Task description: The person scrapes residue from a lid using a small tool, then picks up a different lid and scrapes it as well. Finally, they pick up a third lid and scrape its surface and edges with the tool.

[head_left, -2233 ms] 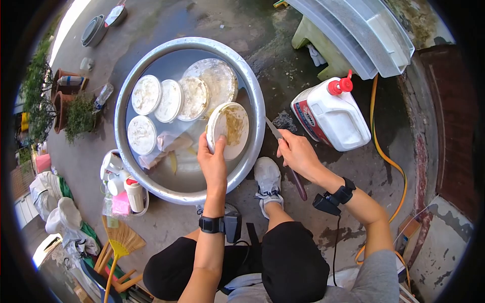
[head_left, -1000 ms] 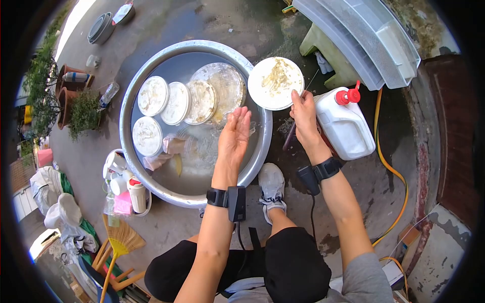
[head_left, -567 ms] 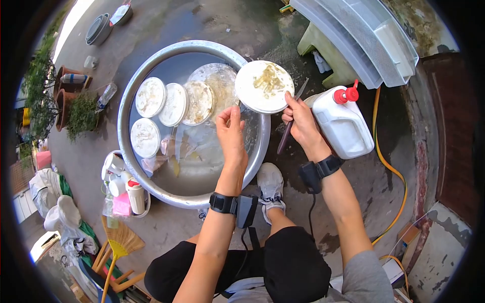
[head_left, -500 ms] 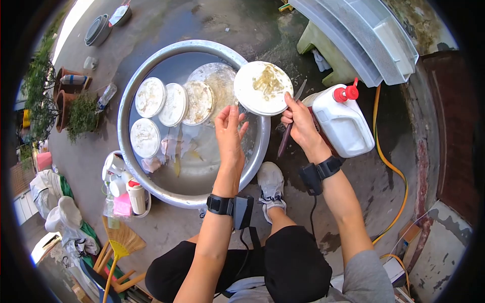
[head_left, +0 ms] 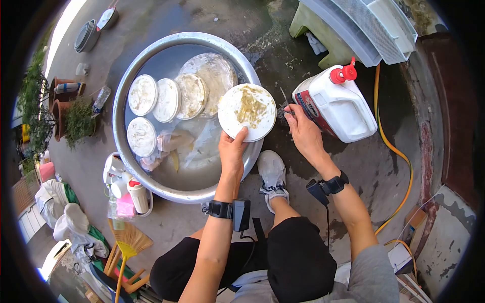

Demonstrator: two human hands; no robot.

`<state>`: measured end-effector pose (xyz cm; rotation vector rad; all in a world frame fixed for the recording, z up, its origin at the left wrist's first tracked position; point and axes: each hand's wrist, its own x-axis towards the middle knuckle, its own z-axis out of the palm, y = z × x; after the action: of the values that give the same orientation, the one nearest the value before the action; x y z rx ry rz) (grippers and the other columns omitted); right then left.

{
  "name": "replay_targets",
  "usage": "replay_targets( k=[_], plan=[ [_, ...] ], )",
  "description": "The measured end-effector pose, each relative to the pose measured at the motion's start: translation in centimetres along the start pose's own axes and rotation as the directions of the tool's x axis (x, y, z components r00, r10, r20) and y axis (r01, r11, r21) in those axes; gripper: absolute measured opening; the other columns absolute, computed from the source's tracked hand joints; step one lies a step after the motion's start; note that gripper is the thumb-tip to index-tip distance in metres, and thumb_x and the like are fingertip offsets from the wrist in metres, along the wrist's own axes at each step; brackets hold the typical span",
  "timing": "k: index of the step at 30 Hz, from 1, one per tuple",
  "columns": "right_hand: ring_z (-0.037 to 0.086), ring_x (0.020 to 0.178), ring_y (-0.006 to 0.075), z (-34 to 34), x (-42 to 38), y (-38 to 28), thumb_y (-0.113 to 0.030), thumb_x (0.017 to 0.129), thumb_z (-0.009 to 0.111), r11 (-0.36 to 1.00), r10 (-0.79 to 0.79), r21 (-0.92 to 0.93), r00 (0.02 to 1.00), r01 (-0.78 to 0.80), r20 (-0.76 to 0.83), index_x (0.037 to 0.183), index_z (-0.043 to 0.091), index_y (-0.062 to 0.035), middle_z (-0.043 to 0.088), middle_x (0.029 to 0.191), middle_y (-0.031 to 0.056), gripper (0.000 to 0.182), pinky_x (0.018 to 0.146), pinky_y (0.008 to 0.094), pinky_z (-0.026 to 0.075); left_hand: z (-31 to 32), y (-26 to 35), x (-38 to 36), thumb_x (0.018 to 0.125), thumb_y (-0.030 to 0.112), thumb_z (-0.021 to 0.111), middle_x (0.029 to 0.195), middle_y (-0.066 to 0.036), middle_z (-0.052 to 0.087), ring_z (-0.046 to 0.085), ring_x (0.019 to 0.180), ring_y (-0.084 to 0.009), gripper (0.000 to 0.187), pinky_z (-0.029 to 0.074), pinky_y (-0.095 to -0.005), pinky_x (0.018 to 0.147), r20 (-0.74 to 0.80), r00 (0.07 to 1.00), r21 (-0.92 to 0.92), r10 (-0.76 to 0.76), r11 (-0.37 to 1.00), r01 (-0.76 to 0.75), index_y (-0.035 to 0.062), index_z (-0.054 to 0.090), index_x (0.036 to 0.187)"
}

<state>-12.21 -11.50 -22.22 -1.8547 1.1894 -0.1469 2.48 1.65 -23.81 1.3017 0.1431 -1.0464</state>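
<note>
A round white lid point(head_left: 260, 121), smeared with yellow-brown residue, is held by its near edge in my left hand point(head_left: 232, 151), thumb on top. It is above the right rim of a large metal basin point(head_left: 119, 146). My right hand point(head_left: 305, 134) is closed just right of the lid, apart from it, on a knife point(head_left: 283, 96); the thin blade points up and the handle is hidden by my fingers. In the basin's cloudy water lie several more stained lids point(head_left: 142, 95) and a larger round disc point(head_left: 222, 70). Pinkish scraps point(head_left: 172, 141) are also in the water.
A white jug with a red pump point(head_left: 343, 103) stands right of my right hand. Beyond it are plastic crates point(head_left: 353, 30) on a green stool point(head_left: 323, 48). A yellow hose point(head_left: 389, 156) runs along the right. Cups point(head_left: 118, 187) and a broom point(head_left: 129, 242) are at left.
The lid has passed from my right hand to my left and moved down and slightly left. My right hand has drawn away from it, with the knife.
</note>
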Motion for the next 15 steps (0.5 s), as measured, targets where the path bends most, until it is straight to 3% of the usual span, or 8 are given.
replay_targets(
  k=[3,5,6,8,9,11,12,15],
  plan=[
    [0.062,0.086,0.0369,0.9,-0.9,1.9,-0.022,0.100,0.044,0.983,-0.174,-0.060,0.985,0.173,-0.003,0.114,0.052,-0.0085,0.065,0.098,0.0144,0.021,0.071,0.0456,0.049,0.1,-0.8,0.2,0.085,0.006,0.070,0.109,-0.009,0.066,0.064,0.096,-0.0155,0.039,0.052,-0.0316,0.085,-0.036,0.999,0.066,0.016,0.998,-0.014,0.0034,0.052,0.120],
    [0.062,0.082,0.0354,1.2,-1.3,2.4,-0.019,0.098,0.047,0.947,-0.314,-0.102,0.942,0.303,-0.115,0.110,0.054,-0.0108,0.064,0.095,0.0113,0.016,0.068,0.0456,0.049,0.2,-1.1,0.1,0.085,0.006,0.070,0.110,-0.009,0.065,0.063,0.097,-0.0155,0.039,0.051,-0.0314,0.086,-0.057,0.998,0.082,0.010,0.997,-0.005,0.0025,0.052,0.119],
    [0.062,0.082,0.0354,0.9,-1.6,2.1,-0.019,0.098,0.047,0.950,-0.308,-0.100,0.944,0.297,-0.118,0.110,0.054,-0.0108,0.064,0.095,0.0113,0.016,0.068,0.0456,0.049,0.2,-1.3,0.1,0.085,0.007,0.070,0.111,-0.010,0.064,0.063,0.098,-0.0155,0.038,0.051,-0.0313,0.087,-0.082,0.997,0.092,0.010,0.996,-0.002,0.0017,0.052,0.118],
    [0.061,0.083,0.0325,0.3,-2.3,1.0,-0.015,0.096,0.049,0.995,-0.038,-0.085,0.997,0.044,0.067,0.106,0.055,-0.0118,0.063,0.093,0.0091,0.012,0.068,0.0444,0.048,-0.1,-2.2,0.1,0.085,0.009,0.070,0.114,-0.009,0.063,0.062,0.100,-0.0152,0.041,0.050,-0.0309,0.087,-0.080,0.996,0.107,0.046,0.994,-0.038,0.0030,0.051,0.121],
    [0.061,0.083,0.0325,0.6,-2.6,0.9,-0.015,0.096,0.049,0.996,-0.034,-0.083,0.997,0.040,0.069,0.106,0.055,-0.0118,0.063,0.093,0.0091,0.012,0.068,0.0444,0.048,-0.2,-2.6,0.0,0.085,0.012,0.071,0.117,-0.008,0.062,0.061,0.101,-0.0150,0.043,0.049,-0.0305,0.086,-0.078,0.993,0.118,0.087,0.990,-0.077,0.0043,0.051,0.123],
    [0.062,0.082,0.0308,1.1,-3.1,0.9,-0.013,0.095,0.048,0.929,-0.334,-0.181,0.942,0.323,-0.032,0.104,0.054,-0.0121,0.063,0.090,0.0087,0.011,0.066,0.0433,0.048,-0.3,-3.2,-0.1,0.086,0.012,0.071,0.118,-0.009,0.061,0.061,0.102,-0.0150,0.044,0.049,-0.0304,0.087,-0.074,0.991,0.212,0.107,0.973,-0.090,0.0039,0.049,0.123],
    [0.062,0.078,0.0284,1.5,-2.9,1.3,-0.016,0.095,0.052,0.909,-0.385,-0.198,0.921,0.366,-0.063,0.106,0.054,-0.0096,0.062,0.085,0.0102,0.013,0.063,0.0397,0.046,-0.2,-3.3,-0.3,0.086,0.012,0.070,0.119,-0.010,0.060,0.060,0.102,-0.0150,0.045,0.049,-0.0304,0.087,-0.065,0.989,0.302,0.131,0.947,-0.106,0.0036,0.048,0.124],
    [0.062,0.081,0.0293,1.9,-2.0,2.1,-0.020,0.094,0.054,0.936,-0.315,-0.206,0.941,0.286,-0.122,0.100,0.052,-0.0090,0.063,0.089,0.0093,0.013,0.065,0.0418,0.045,0.4,-3.5,-0.7,0.086,0.007,0.068,0.114,-0.011,0.060,0.058,0.102,-0.0165,0.038,0.047,-0.0303,0.090,-0.050,0.967,0.435,0.249,0.877,-0.204,-0.0006,0.048,0.118]
  ],
)
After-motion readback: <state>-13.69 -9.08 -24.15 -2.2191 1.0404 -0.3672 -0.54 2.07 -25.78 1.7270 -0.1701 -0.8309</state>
